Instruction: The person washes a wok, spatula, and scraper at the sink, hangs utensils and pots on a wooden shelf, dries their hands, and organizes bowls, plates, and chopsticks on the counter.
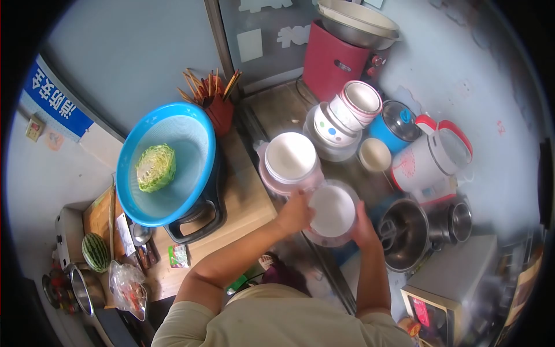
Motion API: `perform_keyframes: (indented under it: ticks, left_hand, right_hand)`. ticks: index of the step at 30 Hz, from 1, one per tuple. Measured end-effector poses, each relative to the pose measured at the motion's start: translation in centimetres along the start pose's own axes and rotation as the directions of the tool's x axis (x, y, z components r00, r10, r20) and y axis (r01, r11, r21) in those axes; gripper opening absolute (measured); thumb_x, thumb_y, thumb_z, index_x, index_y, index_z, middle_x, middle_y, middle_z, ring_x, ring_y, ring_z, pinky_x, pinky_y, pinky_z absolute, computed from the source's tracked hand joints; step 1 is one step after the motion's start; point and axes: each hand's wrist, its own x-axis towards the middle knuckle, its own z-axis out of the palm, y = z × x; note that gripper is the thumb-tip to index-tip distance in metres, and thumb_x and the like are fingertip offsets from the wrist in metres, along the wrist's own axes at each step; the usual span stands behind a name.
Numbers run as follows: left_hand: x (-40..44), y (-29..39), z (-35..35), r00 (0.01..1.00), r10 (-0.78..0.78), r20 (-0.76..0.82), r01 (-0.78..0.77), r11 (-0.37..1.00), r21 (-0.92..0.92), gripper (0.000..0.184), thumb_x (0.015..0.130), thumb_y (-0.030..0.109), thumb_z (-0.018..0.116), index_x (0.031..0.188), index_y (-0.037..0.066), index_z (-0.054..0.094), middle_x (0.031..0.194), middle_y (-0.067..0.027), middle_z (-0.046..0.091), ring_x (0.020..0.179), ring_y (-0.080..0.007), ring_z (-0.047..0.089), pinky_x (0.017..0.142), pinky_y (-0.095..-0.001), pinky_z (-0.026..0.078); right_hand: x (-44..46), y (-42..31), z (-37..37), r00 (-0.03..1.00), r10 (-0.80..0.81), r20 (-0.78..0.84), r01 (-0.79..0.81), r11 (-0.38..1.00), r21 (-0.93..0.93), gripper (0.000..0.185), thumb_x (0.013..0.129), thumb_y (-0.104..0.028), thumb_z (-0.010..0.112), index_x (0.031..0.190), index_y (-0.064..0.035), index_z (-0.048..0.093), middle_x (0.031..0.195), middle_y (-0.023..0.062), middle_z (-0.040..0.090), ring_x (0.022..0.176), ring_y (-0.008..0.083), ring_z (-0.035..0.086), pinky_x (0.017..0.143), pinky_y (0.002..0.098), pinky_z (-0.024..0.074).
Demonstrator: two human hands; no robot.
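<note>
A white bowl (333, 209) with a wide pale, translucent rim is held level in front of me, its inside facing up. My left hand (296, 213) is closed on its left edge, and my right hand (363, 226) grips the right edge; some fingers are hidden beneath. Just beyond my left hand stands a stack of white bowls (291, 157) on a pinkish base. Behind that is another stack of dotted bowls (332, 130), with a tilted bowl (362, 99) on top. A small cream bowl (374, 155) sits to the right.
At left, a blue colander (196, 191) holds a cut cabbage (156, 168). Chopsticks fill a red holder (219, 114). A watermelon (96, 252) and knives lie lower left. On the right are a white-and-red kettle (413, 165), a steel pot (404, 254) and a boxy appliance (457, 272).
</note>
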Motion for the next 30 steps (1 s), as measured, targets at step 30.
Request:
perform_keyframes:
  ticks: [30]
  left_hand:
    - [8.9, -10.9, -5.4, 0.85, -0.361, -0.384, 0.224, 0.907, -0.356, 0.059, 0.073, 0.01, 0.056, 0.125, -0.001, 0.031, 0.112, -0.0235, 0.052, 0.103, -0.0339, 0.053, 0.084, -0.0356, 0.045]
  right_hand:
    - [5.0, -8.6, 3.0, 0.96, -0.072, 0.272, 0.28, 0.319, -0.905, 0.057, 0.072, -0.039, 0.068, 0.108, 0.0037, 0.055, 0.102, 0.0195, 0.06, 0.093, 0.0259, 0.059, 0.079, 0.0341, 0.0454]
